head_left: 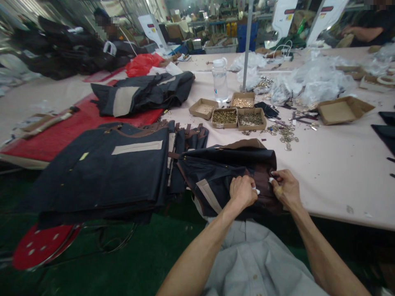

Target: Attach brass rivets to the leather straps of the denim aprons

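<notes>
A dark cloth piece (212, 168) with brown trim and a beige strip lies bunched over the near table edge, partly against my lap. My left hand (243, 191) is closed on its brown part, with a white covering on a fingertip. To the right, my right hand (286, 188) pinches the brown part near the cloth's right edge, with white coverings on its fingertips too. Anything small between the fingers is hidden. Beside my left hand lies a stack of similar dark cloth pieces (135, 164), overhanging the table edge.
Small cardboard boxes of metal fittings (224, 117) stand ahead, with loose metal rings (286, 135) beside them. Behind are a water bottle (219, 80), a metal pole (247, 49) and plastic bags (321, 82). A red stool (46, 246) stands lower left. Other people sit across the table.
</notes>
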The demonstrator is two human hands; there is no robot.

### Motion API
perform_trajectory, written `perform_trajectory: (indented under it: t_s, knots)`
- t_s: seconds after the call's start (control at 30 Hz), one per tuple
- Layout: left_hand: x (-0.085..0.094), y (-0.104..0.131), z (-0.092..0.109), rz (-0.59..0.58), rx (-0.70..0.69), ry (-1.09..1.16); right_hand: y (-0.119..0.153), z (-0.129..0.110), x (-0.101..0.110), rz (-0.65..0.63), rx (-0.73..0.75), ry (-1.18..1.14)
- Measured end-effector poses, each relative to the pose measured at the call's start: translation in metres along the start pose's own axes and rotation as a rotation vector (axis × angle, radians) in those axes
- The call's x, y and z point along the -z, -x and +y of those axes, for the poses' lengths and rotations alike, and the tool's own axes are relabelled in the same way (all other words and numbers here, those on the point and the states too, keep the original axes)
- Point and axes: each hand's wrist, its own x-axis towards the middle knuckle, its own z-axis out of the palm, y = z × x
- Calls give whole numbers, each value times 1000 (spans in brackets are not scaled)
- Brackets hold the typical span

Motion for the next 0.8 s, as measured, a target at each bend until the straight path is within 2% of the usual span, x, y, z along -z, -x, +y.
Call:
perform_trajectory:
  t_s: [0.1, 0.17, 0.27, 0.33, 0.4, 0.47, 0.57, 0.7, 0.77, 0.8]
  knots:
    - [3, 1, -1, 18, 19, -24, -21, -13, -6, -91, 1, -58]
    - [4, 2, -2, 30, 24, -35, -25, -25, -1, -91, 38, -61]
    - [5, 5, -4, 41, 11, -42, -9, -40, 14, -12, 115, -39]
    - [6, 9, -6, 71, -28, -54, 11, -45, 21, -38, 163, -59]
    - [5, 16, -7, 112, -145, -98, 30, -46, 21, -122, 242, -76]
    - [3, 23, -9, 114, -361, -157, 43, -43, 15, -188, 346, -44]
    - [-3, 32, -17, 83, -600, -178, 49, -38, 6, -231, 436, 2]
    - [-9, 34, -34, 113, -672, -14, 27, -31, 13, -334, 396, -128]
    - [-11, 32, -41, 162, -689, 94, -2, -25, 22, -388, 306, -246]
    - [-12, 31, -44, 189, -689, 144, -23, -20, 25, -376, 250, -285]
